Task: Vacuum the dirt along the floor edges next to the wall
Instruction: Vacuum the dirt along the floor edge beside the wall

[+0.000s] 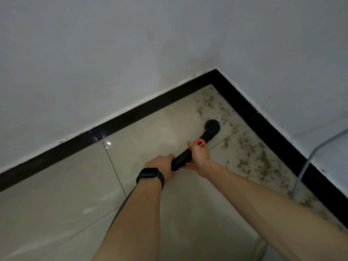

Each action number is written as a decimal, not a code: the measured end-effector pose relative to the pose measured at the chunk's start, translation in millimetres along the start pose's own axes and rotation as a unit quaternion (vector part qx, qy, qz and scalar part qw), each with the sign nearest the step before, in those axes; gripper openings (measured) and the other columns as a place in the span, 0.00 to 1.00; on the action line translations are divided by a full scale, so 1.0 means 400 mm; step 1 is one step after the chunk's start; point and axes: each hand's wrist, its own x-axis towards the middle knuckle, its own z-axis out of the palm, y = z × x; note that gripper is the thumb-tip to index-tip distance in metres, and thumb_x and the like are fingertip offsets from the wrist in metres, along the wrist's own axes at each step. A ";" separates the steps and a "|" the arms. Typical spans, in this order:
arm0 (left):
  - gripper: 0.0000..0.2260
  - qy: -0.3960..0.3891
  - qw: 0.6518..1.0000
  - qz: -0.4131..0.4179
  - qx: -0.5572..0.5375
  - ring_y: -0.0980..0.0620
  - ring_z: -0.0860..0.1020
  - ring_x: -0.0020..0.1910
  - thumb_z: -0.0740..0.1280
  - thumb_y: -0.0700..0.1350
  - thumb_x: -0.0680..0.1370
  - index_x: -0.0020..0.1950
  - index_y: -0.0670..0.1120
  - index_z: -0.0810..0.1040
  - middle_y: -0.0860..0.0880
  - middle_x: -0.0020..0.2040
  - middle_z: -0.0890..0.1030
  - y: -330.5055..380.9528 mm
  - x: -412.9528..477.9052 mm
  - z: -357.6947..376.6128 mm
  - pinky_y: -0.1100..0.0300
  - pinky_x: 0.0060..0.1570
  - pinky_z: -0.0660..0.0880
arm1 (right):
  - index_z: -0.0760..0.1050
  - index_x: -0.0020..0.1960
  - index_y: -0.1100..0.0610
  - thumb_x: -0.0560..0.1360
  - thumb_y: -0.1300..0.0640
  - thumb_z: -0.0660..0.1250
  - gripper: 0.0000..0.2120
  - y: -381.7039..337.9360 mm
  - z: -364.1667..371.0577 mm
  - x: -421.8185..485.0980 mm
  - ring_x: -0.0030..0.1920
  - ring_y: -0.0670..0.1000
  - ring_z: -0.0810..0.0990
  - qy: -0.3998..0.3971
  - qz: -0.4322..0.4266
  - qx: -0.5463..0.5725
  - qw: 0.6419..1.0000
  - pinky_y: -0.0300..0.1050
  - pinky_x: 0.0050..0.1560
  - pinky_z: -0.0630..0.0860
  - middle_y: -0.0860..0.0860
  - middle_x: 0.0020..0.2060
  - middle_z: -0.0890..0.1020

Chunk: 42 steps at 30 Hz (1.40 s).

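Observation:
Both hands hold a black vacuum tube (183, 159) with an orange collar (200, 142). My right hand (199, 159) grips it just behind the collar, and my left hand (162, 165), with a black watch on the wrist, grips the rear end. The tube's round black nozzle (212, 127) rests on the beige tiled floor (146, 185) near the room's corner. Brown dirt (252, 157) lies scattered along the right wall's black skirting (273, 134) and into the corner (209, 102). The nozzle sits at the left rim of that dirt band.
White walls (94, 63) meet at a corner at the upper right, edged by black skirting. A grey cable (308, 162) hangs down the right wall to the floor. A braided hose (122, 206) trails back under my left forearm.

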 end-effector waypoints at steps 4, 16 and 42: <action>0.18 0.011 1.000 -0.010 0.009 0.44 0.80 0.53 0.68 0.51 0.78 0.67 0.50 0.71 0.45 0.57 0.80 0.024 0.013 0.005 0.56 0.45 0.75 | 0.71 0.57 0.58 0.81 0.54 0.68 0.10 -0.034 -0.024 0.016 0.49 0.62 0.83 -0.031 0.023 -0.028 0.999 0.62 0.46 0.84 0.61 0.52 0.79; 0.21 0.024 0.999 -0.032 -0.006 0.44 0.79 0.52 0.68 0.55 0.78 0.68 0.51 0.69 0.45 0.57 0.80 0.016 0.025 0.007 0.55 0.45 0.75 | 0.71 0.53 0.58 0.81 0.56 0.67 0.06 -0.076 0.002 0.059 0.49 0.60 0.81 -0.065 0.028 -0.069 0.995 0.63 0.47 0.83 0.59 0.50 0.79; 0.19 0.083 0.989 -0.066 -0.102 0.48 0.77 0.52 0.65 0.47 0.80 0.70 0.49 0.68 0.46 0.59 0.78 -0.026 0.074 0.019 0.53 0.53 0.76 | 0.71 0.69 0.58 0.80 0.59 0.70 0.19 -0.175 0.089 0.153 0.43 0.55 0.85 -0.070 -0.003 -0.004 0.998 0.53 0.42 0.82 0.55 0.51 0.80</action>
